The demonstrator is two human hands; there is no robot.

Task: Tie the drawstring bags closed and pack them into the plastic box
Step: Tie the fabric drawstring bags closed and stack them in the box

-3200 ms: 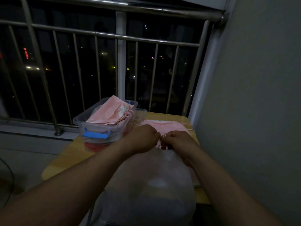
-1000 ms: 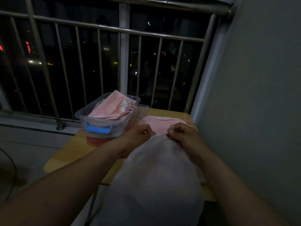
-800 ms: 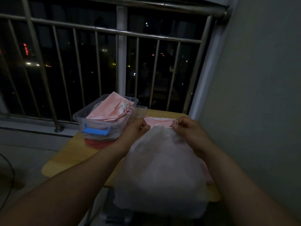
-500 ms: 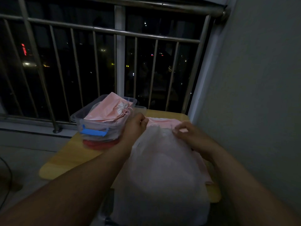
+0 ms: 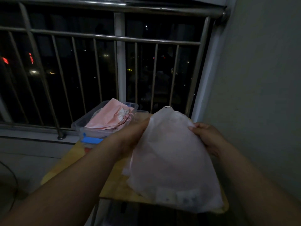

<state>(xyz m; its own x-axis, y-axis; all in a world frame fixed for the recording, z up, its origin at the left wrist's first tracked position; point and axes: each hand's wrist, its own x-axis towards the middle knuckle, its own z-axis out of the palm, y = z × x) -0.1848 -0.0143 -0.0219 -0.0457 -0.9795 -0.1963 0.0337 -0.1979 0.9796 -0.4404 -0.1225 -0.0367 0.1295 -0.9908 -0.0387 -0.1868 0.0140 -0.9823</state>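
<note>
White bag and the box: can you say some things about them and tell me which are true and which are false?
1. The left hand and the right hand both hold the white bag. True.
2. The plastic box is empty. False: pink bags lie in it.
3. A blue clip sits on the front of the plastic box. True.
4. The white bag is packed in the plastic box. False: it is held over the table, to the right of the box.
</note>
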